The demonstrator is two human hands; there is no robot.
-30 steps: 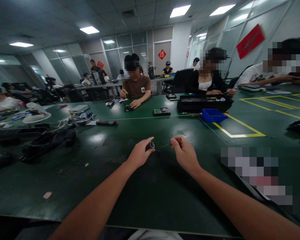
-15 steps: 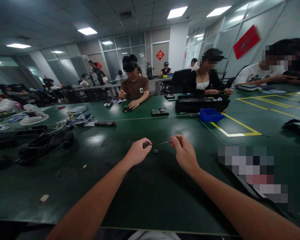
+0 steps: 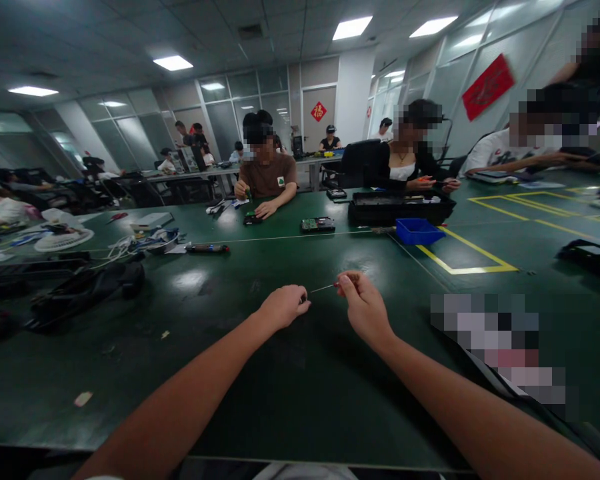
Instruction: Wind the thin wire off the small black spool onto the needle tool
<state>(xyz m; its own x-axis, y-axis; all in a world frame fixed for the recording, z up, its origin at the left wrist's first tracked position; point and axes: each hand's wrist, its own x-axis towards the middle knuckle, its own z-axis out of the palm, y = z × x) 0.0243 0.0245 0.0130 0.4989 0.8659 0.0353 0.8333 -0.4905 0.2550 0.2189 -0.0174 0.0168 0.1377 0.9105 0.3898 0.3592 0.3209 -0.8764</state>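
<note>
Over the green table (image 3: 300, 407), my right hand (image 3: 367, 308) pinches a thin screwdriver (image 3: 324, 289) by its red handle. The shaft points left, and its tip is close to the fingertips of my left hand (image 3: 284, 307). Those fingers are curled round a small dark part (image 3: 303, 299), mostly covered by them. Whether the tip touches the part I cannot tell. The small round metal piece seen earlier on the table does not show now.
A blue bin (image 3: 419, 232) and a long black tray (image 3: 403, 210) stand ahead on the right. A circuit-board device (image 3: 317, 225) lies ahead. Black housings (image 3: 87, 293) and cables are at left, a pixelated sheet (image 3: 500, 347) at right. Co-workers sit across the table.
My left hand has shifted slightly right and turned, covering more of the dark part. The screwdriver tip is now closer to it. The round metal piece has gone from view.
</note>
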